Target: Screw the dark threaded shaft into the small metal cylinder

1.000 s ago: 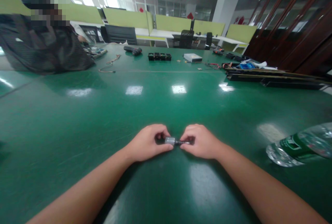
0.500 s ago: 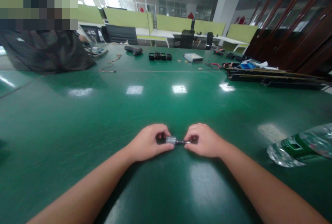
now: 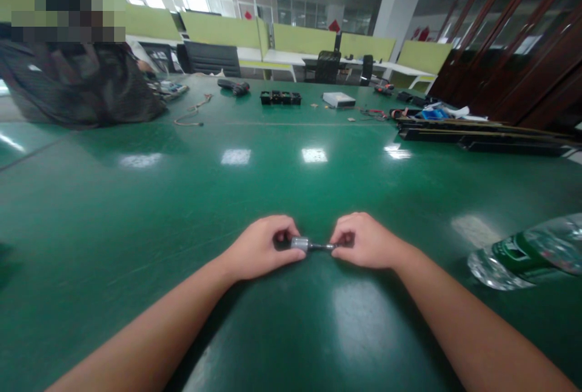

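Note:
Low over the green table (image 3: 273, 186), my left hand (image 3: 259, 249) pinches a small silver metal cylinder (image 3: 299, 245) between thumb and fingers. From the cylinder's right end a thin dark shaft (image 3: 317, 247) runs level toward my right hand (image 3: 368, 240). The thumb and fingertips of that hand are closed at the shaft's bright metal tip, whose very end they hide. Whether the shaft and the cylinder are one piece I cannot tell.
On the right lies a clear plastic bottle (image 3: 522, 255) with a green label. Black strips (image 3: 482, 134), a white box (image 3: 339, 100), a black block of modules (image 3: 280, 97) and a cable (image 3: 193, 113) lie farther back. A dark bag (image 3: 91, 89) stands at far left.
My right hand has shifted slightly right and away from the cylinder, so more of the shaft and its bright tip shows. The left hand and the cylinder stay nearly in place.

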Available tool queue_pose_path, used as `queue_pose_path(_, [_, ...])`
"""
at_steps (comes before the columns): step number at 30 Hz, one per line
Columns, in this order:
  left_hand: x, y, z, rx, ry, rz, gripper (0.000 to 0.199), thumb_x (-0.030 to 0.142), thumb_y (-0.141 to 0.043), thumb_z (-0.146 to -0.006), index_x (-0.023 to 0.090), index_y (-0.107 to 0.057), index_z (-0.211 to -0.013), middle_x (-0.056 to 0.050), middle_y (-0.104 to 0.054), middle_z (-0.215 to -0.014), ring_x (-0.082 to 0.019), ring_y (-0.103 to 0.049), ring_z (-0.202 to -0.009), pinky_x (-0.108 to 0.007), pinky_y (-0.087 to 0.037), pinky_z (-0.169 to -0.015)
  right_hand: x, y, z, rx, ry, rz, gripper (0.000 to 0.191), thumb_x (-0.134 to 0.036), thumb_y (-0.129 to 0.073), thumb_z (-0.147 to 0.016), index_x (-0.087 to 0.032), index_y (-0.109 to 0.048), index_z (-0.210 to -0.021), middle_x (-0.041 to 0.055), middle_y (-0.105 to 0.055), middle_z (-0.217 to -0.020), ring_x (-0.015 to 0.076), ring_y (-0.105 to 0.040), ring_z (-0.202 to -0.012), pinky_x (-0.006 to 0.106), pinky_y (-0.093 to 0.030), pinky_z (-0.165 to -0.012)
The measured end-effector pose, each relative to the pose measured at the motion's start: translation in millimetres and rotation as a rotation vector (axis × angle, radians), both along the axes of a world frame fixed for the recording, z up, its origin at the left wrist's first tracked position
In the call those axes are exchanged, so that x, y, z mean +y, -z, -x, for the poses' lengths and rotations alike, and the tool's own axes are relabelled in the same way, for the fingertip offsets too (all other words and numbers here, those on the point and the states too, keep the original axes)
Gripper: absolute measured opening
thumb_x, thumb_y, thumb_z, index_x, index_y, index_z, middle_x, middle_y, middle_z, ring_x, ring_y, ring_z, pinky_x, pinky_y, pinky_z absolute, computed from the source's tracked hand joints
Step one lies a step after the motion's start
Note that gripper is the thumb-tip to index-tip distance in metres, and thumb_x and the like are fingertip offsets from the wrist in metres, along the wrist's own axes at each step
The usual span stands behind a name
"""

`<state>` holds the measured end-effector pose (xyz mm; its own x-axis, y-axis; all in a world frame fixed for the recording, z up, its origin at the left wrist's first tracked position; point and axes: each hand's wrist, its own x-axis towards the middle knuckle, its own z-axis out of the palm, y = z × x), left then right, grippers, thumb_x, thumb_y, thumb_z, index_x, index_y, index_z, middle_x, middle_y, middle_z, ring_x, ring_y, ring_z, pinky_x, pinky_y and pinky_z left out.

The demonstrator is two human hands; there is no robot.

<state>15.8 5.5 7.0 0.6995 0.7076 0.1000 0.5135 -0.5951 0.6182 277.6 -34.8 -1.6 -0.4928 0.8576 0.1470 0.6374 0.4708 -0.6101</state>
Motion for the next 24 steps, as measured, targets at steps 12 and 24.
queue_pose_path(12, [0.0,1.1,0.4,-0.004,-0.002,-0.013,0.021,0.038,-0.074,-0.078,0.020,-0.068,-0.086,0.000,-0.067,-0.082,-0.016,-0.059,-0.074,-0.025,-0.042,-0.066,1.0,-2.2,-7.8,0.036,0.038,0.068,0.005,-0.015,-0.075,-0.070,-0.017,-0.073,-0.074,-0.0001,-0.067,-0.070,0.0112,-0.060,-0.061,0.022,-0.043,-0.057])
queue_pose_path(24, [1.0,3.0,1.5,0.005,0.007,-0.015,0.022,0.039,-0.074,-0.080,0.020,-0.067,-0.088,0.000,-0.067,-0.082,-0.016,-0.059,-0.074,-0.025,-0.041,-0.066,1.3,0.0,-4.7,0.062,0.017,0.088,0.005,-0.015,-0.076,-0.070,-0.016,-0.074,-0.075,0.0008,-0.068,-0.072,0.0116,-0.060,-0.063,0.022,-0.044,-0.058])
